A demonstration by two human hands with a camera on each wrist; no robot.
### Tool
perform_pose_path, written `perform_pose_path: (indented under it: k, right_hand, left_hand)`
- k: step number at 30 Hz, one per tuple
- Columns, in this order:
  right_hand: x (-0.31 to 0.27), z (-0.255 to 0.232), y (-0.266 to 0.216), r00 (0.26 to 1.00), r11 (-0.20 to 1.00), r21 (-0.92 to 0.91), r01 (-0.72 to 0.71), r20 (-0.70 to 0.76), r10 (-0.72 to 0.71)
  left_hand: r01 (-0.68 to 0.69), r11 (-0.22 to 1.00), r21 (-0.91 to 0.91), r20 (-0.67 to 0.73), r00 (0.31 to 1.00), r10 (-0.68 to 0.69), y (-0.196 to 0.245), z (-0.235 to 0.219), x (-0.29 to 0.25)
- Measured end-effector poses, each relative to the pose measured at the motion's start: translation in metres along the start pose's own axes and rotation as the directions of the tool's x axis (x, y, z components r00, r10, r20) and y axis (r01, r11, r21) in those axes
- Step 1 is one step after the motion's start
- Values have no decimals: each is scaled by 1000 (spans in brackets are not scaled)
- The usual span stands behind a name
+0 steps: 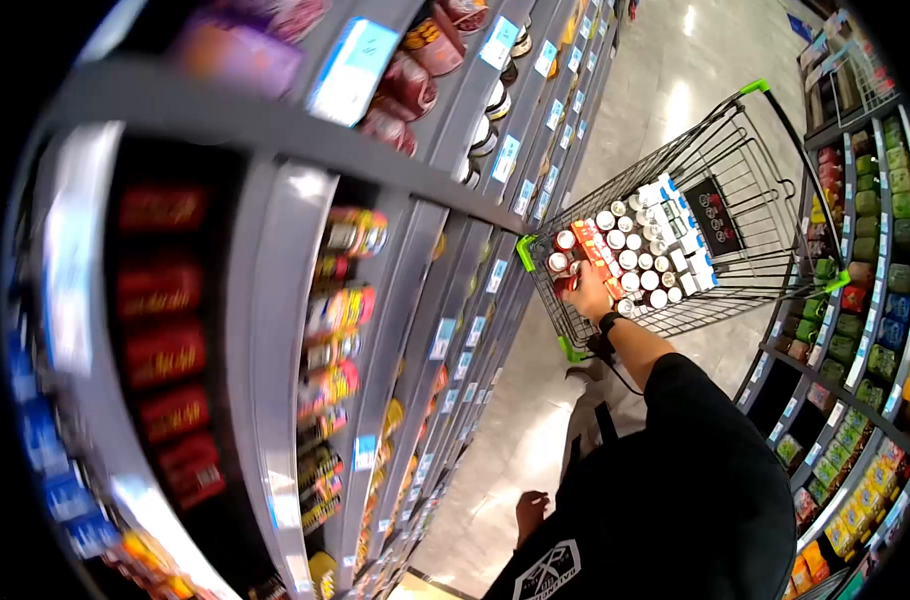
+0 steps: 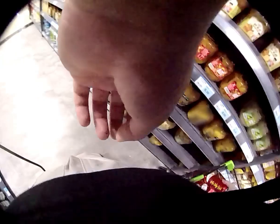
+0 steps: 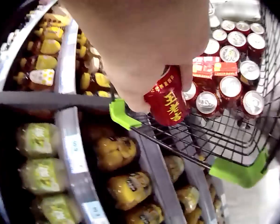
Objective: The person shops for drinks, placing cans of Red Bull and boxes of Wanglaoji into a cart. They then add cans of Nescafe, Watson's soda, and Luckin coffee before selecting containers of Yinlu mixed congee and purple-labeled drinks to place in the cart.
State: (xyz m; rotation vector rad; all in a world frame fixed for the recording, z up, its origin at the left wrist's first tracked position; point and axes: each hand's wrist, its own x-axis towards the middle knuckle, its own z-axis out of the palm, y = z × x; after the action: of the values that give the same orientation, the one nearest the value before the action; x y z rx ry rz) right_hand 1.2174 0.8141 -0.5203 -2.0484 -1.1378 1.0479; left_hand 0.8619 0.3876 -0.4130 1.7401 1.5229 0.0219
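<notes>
The right hand [image 3: 144,51] reached out at arm's length over the shopping cart [image 3: 233,172], fingers curled round a red can [image 3: 167,100] just above the cans [image 3: 233,88] already inside. The left hand [image 2: 116,70] hung low, fingers loosely bent, holding nothing.

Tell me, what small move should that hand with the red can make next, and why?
Probably lower the red can into the cart and let go. The right hand grips it just over the basket's near corner, where other cans already stand upright, with a free spot seemingly below. The left hand hangs idle.
</notes>
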Motion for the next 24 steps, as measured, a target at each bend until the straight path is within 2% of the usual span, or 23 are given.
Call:
perform_pose_path:
  k: [1, 3, 4, 6, 7, 8, 9, 10, 11, 12, 13, 14, 15, 16, 17, 18, 19, 20, 22, 23, 24]
  right_hand:
    - [7, 7, 0, 997, 997, -72, -19, 73, 24]
    - [23, 33, 15, 991, 987, -157, 37, 132, -16]
    - [28, 49, 30, 984, 979, -186, 81, 172, -49]
    - [30, 60, 28, 980, 974, -217, 67, 198, -23]
    - [33, 70, 36, 983, 968, -233, 98, 172, -58]
    - [35, 77, 44, 985, 959, -250, 132, 145, -98]
    - [33, 77, 41, 989, 961, -250, 119, 120, -91]
    - [32, 74, 39, 988, 960, -253, 116, 127, -86]
    - [36, 76, 45, 988, 974, -221, 57, 152, -23]
    - [37, 77, 50, 983, 982, -190, -3, 178, 37]
    - [36, 76, 54, 989, 982, -185, 21, 150, 7]
    - [29, 67, 49, 992, 993, -121, -5, 122, 20]
    - [26, 70, 65, 997, 994, -93, 56, 67, -50]
    - [24, 69, 81, 992, 990, -66, 123, 7, -123]
    - [22, 59, 80, 995, 998, 7, 58, 78, -58]
    - [12, 45, 76, 992, 999, 7, -48, 115, 47]
    - [1, 31, 71, 989, 997, 59, -40, 146, 32]
    - [-11, 17, 81, 985, 994, 106, -34, 174, 15]
    - [-37, -16, 92, 977, 988, 152, 5, 211, -38]
    - [-51, -32, 94, 970, 947, 289, -139, 235, 70]
    - [-69, -50, 98, 987, 980, 119, 158, 3, -159]
  left_hand:
    - [126, 975, -185, 28, 992, -123, -8, 13, -9]
    - [350, 770, -533, 82, 928, -364, -26, 39, -27]
    - [398, 709, -582, 109, 902, -417, -14, 39, -31]
    - [489, 575, -656, 170, 838, -519, 8, 39, -38]
    - [531, 502, -683, 199, 797, -571, 18, 40, -40]
    - [577, 391, -717, 254, 739, -625, 26, 44, -40]
    - [623, 238, -745, 327, 653, -683, 35, 45, -39]
    - [641, -107, -760, 482, 445, -755, 44, 48, -37]
    - [642, -110, -758, 484, 443, -755, 44, 49, -39]
    - [683, 126, -719, 393, 549, -737, 42, 48, -41]
    - [679, 356, -642, 313, 656, -687, 41, 48, -46]
    - [622, 571, -535, 245, 762, -600, 39, 48, -46]
    - [513, 758, -403, 188, 857, -480, 30, 52, -42]
    - [431, 840, -330, 159, 902, -400, 18, 55, -37]
    - [340, 906, -251, 129, 940, -317, 7, 58, -32]
    - [384, 836, -392, 116, 922, -369, -11, 64, -32]
    - [408, 747, -526, 117, 904, -411, -30, 69, -29]
    - [455, 562, -691, 182, 861, -474, -29, 60, -24]
    - [433, 87, -897, 306, 751, -586, -29, 43, -11]
    - [454, 216, -865, 244, 755, -609, -28, 38, -5]
    - [468, 338, -816, 177, 761, -625, -25, 35, 1]
